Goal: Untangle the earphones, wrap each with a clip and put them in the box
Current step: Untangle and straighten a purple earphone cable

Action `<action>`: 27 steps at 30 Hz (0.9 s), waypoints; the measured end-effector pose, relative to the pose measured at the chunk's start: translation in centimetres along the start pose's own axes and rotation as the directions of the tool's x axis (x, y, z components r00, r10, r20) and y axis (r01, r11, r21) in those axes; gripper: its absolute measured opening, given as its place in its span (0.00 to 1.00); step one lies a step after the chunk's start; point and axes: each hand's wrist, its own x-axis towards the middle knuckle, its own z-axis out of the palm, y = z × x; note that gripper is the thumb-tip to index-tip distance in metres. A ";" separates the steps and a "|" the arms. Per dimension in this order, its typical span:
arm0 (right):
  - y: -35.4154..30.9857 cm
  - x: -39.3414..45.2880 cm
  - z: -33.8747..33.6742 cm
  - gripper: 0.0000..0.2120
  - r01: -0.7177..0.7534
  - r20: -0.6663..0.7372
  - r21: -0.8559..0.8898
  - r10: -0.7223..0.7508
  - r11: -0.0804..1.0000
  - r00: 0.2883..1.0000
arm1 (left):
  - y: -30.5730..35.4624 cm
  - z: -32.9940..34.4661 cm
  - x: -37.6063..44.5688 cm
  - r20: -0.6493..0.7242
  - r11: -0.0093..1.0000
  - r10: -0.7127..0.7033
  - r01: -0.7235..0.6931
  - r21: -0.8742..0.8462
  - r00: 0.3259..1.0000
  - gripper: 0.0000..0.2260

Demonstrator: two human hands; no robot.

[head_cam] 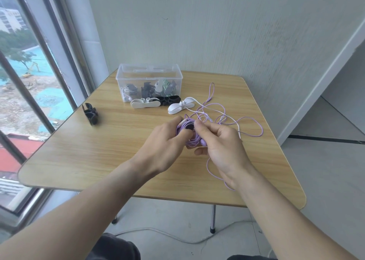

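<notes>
Two hands meet above the wooden table (79,151): the left hand (166,141) curls round a purple earphone coil (189,135), and the right hand (219,143) pinches its cord. The clear box (148,77) stands behind. Fingers hide the coil's middle; its clip is hard to make out.

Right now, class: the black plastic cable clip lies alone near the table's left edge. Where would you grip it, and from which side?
Pinch the black plastic cable clip across its narrow middle, coming from above. Its wider ends flare outward, so the waist likely gives fingers the surest purchase, and bare wooden table surrounds it, so nothing blocks a downward approach.
</notes>
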 end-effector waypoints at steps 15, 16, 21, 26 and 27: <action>0.2 -0.1 0.3 0.17 0.068 0.027 -0.159 -0.065 0.985 0.998 | -0.1 0.7 0.0 -0.049 0.990 0.136 -0.134 0.034 0.990 0.17; 0.3 -0.1 0.3 0.18 0.071 0.027 -0.185 -0.067 0.980 0.997 | -0.1 0.7 0.0 -0.047 0.991 0.134 -0.133 0.034 0.990 0.18; -0.1 0.0 -0.2 0.16 -0.047 0.087 -0.061 0.053 0.997 0.995 | -0.4 1.0 -0.1 -0.032 0.994 0.111 -0.110 0.017 0.993 0.16; -0.7 0.3 -0.9 0.14 -0.209 0.157 0.103 0.191 0.973 0.969 | -0.4 1.0 0.0 -0.054 0.989 0.140 -0.142 -0.034 0.989 0.09; -0.7 0.3 -1.1 0.13 -0.222 0.184 0.125 0.198 0.967 0.963 | -0.3 1.0 0.0 -0.066 0.986 0.150 -0.154 -0.057 0.987 0.08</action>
